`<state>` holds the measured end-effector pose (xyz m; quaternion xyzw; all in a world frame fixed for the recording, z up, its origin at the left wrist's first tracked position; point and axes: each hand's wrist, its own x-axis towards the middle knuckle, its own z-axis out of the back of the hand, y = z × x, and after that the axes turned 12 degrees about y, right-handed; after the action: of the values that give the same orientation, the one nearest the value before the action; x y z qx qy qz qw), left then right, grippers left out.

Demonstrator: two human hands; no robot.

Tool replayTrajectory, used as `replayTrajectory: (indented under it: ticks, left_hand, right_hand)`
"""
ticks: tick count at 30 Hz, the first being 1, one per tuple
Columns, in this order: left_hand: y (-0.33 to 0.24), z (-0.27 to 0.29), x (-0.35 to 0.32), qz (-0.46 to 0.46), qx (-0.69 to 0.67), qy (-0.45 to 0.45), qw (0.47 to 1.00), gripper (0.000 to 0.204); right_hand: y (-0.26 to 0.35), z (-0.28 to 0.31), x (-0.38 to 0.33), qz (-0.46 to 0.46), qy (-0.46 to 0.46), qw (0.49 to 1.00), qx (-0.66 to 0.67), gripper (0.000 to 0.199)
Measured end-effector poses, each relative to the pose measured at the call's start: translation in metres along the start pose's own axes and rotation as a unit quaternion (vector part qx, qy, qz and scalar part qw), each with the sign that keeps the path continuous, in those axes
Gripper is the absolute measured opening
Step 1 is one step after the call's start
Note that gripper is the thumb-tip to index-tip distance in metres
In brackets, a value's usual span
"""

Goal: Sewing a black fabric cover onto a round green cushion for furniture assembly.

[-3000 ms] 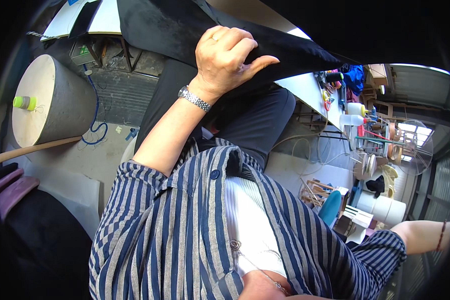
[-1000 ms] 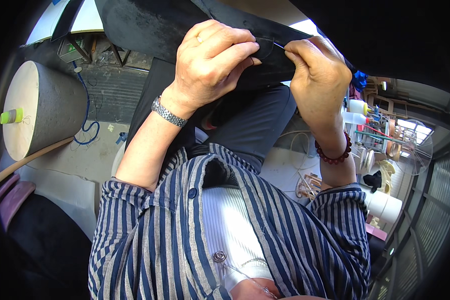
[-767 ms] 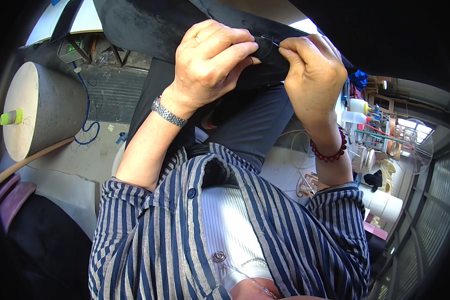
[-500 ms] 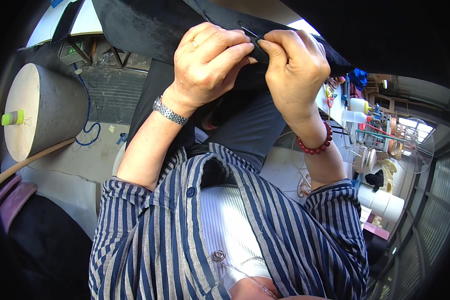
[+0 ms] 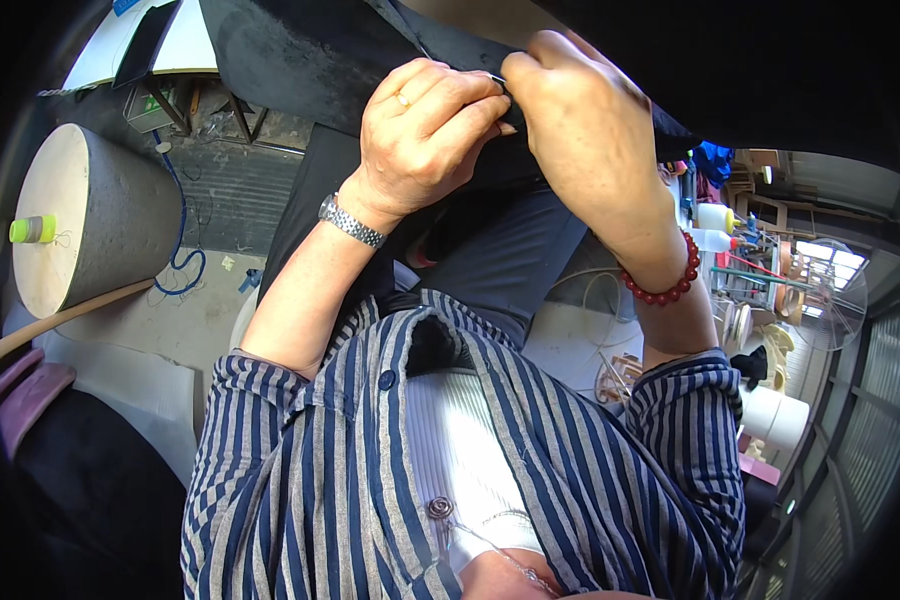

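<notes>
My left hand (image 5: 425, 130) is closed, thumb and fingers pinching the edge of a black, smudged sheet of cloth or leather (image 5: 290, 60). Close beside it, my right hand (image 5: 590, 130) is bent at the wrist, its fingertips drawn together at the same edge. A short piece of a thin metal needle (image 5: 497, 79) shows between the two hands, at the right fingertips. Most of the needle is hidden by the fingers. A dark line, perhaps thread or a seam, runs up the sheet from the left hand.
On the left stands a large grey drum-like cylinder (image 5: 120, 220) bearing a yellow-green spool (image 5: 32, 229). A blue cord (image 5: 182, 230) hangs behind it. To the right are plastic bottles (image 5: 715, 240), white rolls (image 5: 775, 415) and a fan (image 5: 835, 290). My dark-trousered legs lie below the sheet.
My right hand has turned, its back now facing up and its wrist further right. Less of the needle shows than before. The left hand keeps its pinch, shifted slightly right and down.
</notes>
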<state>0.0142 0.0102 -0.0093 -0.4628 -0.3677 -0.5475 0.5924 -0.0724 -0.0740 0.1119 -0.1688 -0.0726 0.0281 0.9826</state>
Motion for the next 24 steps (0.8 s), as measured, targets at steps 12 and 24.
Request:
replayTrajectory:
  ticks: [12, 24]
  left_hand:
    - [-0.006, 0.000, -0.004, 0.043, 0.021, 0.000, 0.999, 0.009]
    - [-0.013, 0.012, 0.000, 0.095, -0.039, -0.016, 0.995, 0.013]
  right_hand:
    - [0.002, -0.008, 0.007, 0.062, -0.031, 0.997, -0.020, 0.013]
    - [0.041, 0.070, 0.006, 0.055, -0.132, 0.915, 0.377, 0.010]
